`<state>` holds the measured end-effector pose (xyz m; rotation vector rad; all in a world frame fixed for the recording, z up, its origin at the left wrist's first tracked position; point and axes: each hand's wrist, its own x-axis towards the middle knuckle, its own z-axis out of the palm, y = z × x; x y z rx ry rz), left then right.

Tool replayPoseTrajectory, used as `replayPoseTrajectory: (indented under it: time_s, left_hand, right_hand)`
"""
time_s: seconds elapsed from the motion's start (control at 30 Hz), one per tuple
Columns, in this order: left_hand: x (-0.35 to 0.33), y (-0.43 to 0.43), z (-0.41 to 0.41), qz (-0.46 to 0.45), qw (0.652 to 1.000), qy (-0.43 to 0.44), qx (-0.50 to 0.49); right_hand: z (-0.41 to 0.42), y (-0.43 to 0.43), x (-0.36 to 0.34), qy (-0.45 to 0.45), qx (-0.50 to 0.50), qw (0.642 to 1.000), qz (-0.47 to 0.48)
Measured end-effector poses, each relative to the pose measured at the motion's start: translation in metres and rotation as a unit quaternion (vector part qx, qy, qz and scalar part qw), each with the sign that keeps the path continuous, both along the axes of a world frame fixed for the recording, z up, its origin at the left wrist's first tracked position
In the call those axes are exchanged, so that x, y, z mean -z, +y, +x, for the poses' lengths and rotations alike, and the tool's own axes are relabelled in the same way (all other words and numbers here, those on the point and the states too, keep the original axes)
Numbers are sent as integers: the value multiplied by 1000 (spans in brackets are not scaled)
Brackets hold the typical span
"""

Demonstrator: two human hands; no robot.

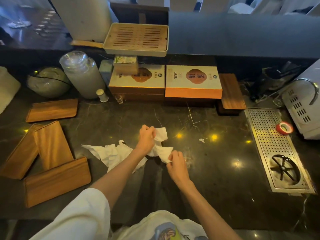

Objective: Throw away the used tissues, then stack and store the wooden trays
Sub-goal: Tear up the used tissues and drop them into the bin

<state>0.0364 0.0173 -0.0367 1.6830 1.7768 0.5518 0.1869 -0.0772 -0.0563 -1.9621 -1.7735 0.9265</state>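
You are gathering used tissues off the dark counter, both hands closed on paper.

Your left hand (pixel 146 135) is pinching the upper end of a crumpled tissue (pixel 161 143) while your right hand (pixel 176 161), at about 5 o'clock from it, is gripping the lower corner, likely bunching it into one wad for the bin. A second loose tissue (pixel 110 153) is lying flat at 9 o'clock of your hands, under your left forearm, not yet collected. The wooden trays (pixel 52 153) are sitting scattered and overlapping at 9 o'clock on the counter (pixel 216 170), unstacked, waiting until the paper is cleared.
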Motion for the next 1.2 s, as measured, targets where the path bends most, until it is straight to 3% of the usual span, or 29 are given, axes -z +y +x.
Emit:
replayPoseTrajectory:
  time_s: [0.07,0.13,0.33,0.6,0.7,0.9,1.1,1.2]
  left_hand:
    - [-16,-6,-11,7,993,-92,-79]
    - [-28,-19,-31,9,983,-127,-131]
    - [-38,-83,-122,8,968,-166,-189]
    - [-46,-179,-223,9,946,-195,-257]
    - [-45,-222,-259,-37,945,-216,-244]
    - [-28,-314,-330,-152,938,-183,-252]
    - [-14,-385,-352,-92,975,-167,-111]
    - [2,-409,-329,-102,980,-124,-117]
  right_hand:
    - [2,4,-4,23,14,1000,1]
    - [1,5,-7,34,5,999,-15]
    - [-23,-15,-20,149,26,987,-53]
    - [-133,-92,-32,287,43,951,-110]
    - [-177,-137,-29,253,57,963,-71]
    - [-220,-229,-14,128,-5,992,10]
    - [-223,-302,-3,79,-57,994,58]
    - [-212,-332,10,34,-57,997,29]
